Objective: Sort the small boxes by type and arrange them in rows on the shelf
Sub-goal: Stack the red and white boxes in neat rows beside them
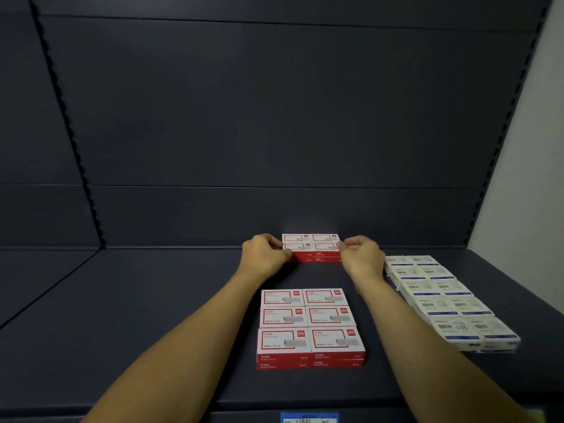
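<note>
at the back of the dark shelf (152, 315), the left hand (264, 253) and right hand (361, 254) pinch the ends of a small block of red staple boxes (311, 250), likely to keep it together. its long side runs left to right. near red boxes (309, 325) and white boxes (442, 297) sit in rows.

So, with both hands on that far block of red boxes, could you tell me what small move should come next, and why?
Probably release it, or first nudge it into line. The left hand and right hand pinch the far red block at its ends, close to the back panel. It looks roughly in line with the near red block, with a gap of bare shelf between them.
</note>
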Tool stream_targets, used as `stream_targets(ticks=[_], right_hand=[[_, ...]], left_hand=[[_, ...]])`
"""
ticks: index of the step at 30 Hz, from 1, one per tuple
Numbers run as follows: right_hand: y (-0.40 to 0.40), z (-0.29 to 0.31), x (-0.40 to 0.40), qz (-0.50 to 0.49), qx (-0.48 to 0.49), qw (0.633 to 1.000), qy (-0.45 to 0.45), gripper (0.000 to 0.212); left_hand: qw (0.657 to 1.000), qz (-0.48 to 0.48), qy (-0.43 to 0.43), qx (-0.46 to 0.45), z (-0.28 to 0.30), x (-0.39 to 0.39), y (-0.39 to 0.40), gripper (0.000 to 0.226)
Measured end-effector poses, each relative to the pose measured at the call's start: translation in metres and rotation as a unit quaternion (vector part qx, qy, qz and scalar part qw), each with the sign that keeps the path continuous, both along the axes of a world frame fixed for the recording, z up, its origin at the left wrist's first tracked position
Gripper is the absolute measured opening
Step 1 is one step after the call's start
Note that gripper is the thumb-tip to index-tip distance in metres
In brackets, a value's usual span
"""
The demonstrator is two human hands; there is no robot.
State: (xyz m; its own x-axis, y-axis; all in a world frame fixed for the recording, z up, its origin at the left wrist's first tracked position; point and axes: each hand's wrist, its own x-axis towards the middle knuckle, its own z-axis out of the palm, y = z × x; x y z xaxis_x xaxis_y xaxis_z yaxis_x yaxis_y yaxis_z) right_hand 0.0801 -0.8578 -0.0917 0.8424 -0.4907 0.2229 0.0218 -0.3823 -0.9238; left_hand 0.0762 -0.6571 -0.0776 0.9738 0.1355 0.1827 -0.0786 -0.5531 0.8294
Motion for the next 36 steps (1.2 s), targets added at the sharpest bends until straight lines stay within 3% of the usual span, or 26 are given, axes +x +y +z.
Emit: stream_targets(ticks=[11, 30, 36], right_hand=[[-0.004, -0.003, 0.007, 0.002, 0.032, 0.999, 0.040, 0.011], [0.006, 0.020, -0.056, 0.054, 0.036, 0.993, 0.095, 0.018], [0.008, 0.022, -0.070, 0.070, 0.039, 0.992, 0.100, 0.011]], left_hand=[[0.995, 0.021, 0.022, -0.091, -0.003, 0.007, 0.003, 0.009], [0.994, 0.007, 0.099, -0.055, 0.016, -0.033, 0.019, 0.011], [0.993, -0.008, 0.111, -0.033, 0.019, -0.049, 0.024, 0.011]])
